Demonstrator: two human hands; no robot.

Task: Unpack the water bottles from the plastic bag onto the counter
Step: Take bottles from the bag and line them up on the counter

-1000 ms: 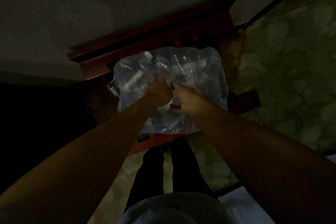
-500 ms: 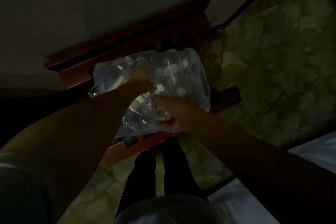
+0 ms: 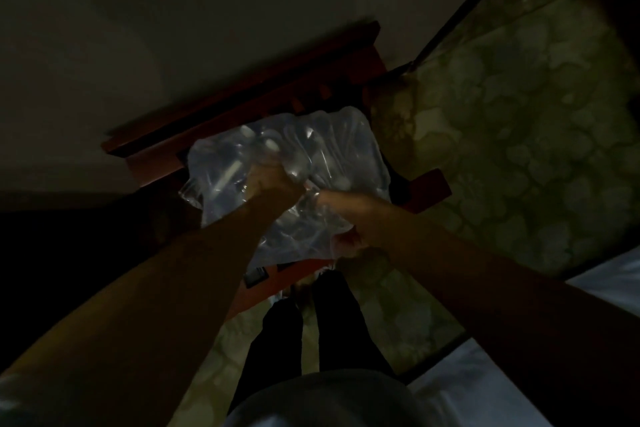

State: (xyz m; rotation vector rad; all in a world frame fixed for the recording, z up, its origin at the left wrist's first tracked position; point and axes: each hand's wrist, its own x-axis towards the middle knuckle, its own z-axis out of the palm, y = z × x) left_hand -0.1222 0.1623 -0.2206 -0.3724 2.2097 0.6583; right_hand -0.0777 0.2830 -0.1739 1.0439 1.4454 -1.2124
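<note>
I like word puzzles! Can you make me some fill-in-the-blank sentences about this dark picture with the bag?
1. The bottles are still inside a clear ____ bag.
2. The bag sits on a reddish ____ counter.
3. The left hand and right hand both ____ the bag.
4. The number of bottles standing on the counter outside the bag is ____.

Missing words: plastic; wooden; hold; zero

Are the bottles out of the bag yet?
No, still in: bottles show through the plastic bag, which both hands hold.
</note>
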